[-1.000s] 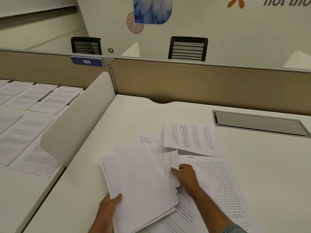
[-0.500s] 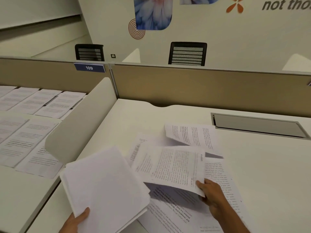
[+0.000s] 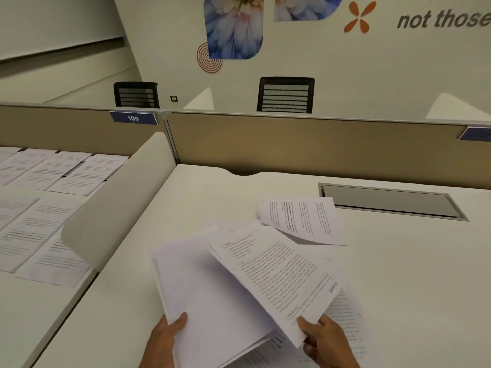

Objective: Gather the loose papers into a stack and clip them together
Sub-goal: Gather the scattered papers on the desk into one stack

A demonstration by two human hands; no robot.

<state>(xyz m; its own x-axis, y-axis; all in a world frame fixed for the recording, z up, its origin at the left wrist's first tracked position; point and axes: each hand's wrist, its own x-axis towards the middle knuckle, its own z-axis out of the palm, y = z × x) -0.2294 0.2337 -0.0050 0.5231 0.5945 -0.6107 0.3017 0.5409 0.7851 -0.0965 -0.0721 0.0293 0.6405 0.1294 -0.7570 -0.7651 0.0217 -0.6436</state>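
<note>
Left hand grips blank-side stack tilted as receiver; right hand pinches printed sheet above it.

Both hands enter from the bottom edge, forearms cut off by the frame. The left hand sits low and left of centre, thumb laid flat on top of the stack of papers with the other fingers hidden beneath it, gripping its near edge. The right hand is lower right, wrist angled inward, thumb pressed on the near corner of a printed sheet and the fingers curled under it in a pinch. The two hands are apart, not touching, at about the same height in the picture
</note>
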